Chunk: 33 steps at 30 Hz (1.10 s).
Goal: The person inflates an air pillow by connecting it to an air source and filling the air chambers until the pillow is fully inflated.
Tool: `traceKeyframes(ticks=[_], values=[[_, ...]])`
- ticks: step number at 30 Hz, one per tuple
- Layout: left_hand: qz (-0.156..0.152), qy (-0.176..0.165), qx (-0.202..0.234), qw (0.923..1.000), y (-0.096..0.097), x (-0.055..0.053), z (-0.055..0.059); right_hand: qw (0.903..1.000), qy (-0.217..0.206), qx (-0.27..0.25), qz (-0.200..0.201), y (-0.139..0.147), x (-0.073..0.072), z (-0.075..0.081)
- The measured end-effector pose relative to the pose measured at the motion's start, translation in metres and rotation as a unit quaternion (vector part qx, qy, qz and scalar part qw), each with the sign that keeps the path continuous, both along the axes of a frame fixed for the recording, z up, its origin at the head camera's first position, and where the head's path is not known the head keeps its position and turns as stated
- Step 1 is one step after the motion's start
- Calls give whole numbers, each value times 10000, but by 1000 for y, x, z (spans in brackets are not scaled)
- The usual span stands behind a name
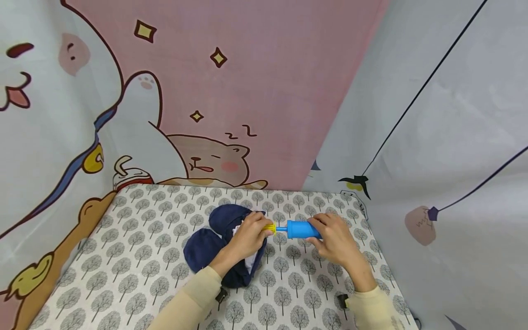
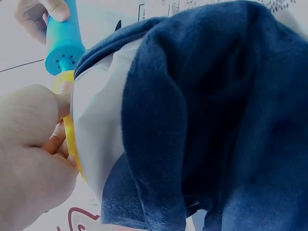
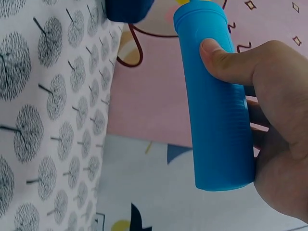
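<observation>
A blue hand pump lies level between my hands, with a short stretch of its thin blue rod showing. My left hand grips the yellow handle at the rod's end. Around the ribbed barrel curl the fingers and thumb of my right hand. Under and beside my left hand is a navy plush piece with rounded lobes, like a neck pillow. Its zipped edge gapes over a smooth white inner part. Whether the pump connects to that inner part cannot be seen.
A white cloth printed with grey trees covers the table. Behind it hangs a pink and white cartoon curtain, and another pale curtain closes off the right side.
</observation>
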<state>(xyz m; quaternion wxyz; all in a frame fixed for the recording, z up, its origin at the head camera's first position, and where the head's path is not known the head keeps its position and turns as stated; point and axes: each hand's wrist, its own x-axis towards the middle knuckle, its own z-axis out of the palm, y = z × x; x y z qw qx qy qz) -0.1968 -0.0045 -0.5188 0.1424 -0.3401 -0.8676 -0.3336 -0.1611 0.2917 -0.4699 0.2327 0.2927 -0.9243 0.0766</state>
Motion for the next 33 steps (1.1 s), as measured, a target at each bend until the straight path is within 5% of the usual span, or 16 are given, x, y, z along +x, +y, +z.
traceKeyframes(ticks=[2,4,9,11,14,22,33], values=[[-8,39,-9,10000,0,0,-1,10000,-36,28,9,-7,0,-1],[-109,171,115,9997,1,-11,-20,10000,-75,27,-6,-11,-1,-3],[-450,644,538,9955,4,-20,-36,9998,-167,-33,-80,-15,-1,-10],[-489,763,539,9944,4,-11,-20,9998,-196,-44,-91,-14,-1,-11],[-485,880,395,9942,4,-13,-21,9996,-251,-119,-62,-11,-1,-11],[-257,342,45,9991,0,-5,3,9990,-220,-391,-68,20,2,-8],[-96,86,-104,9999,-4,-4,6,9974,-401,-393,-446,62,10,3]])
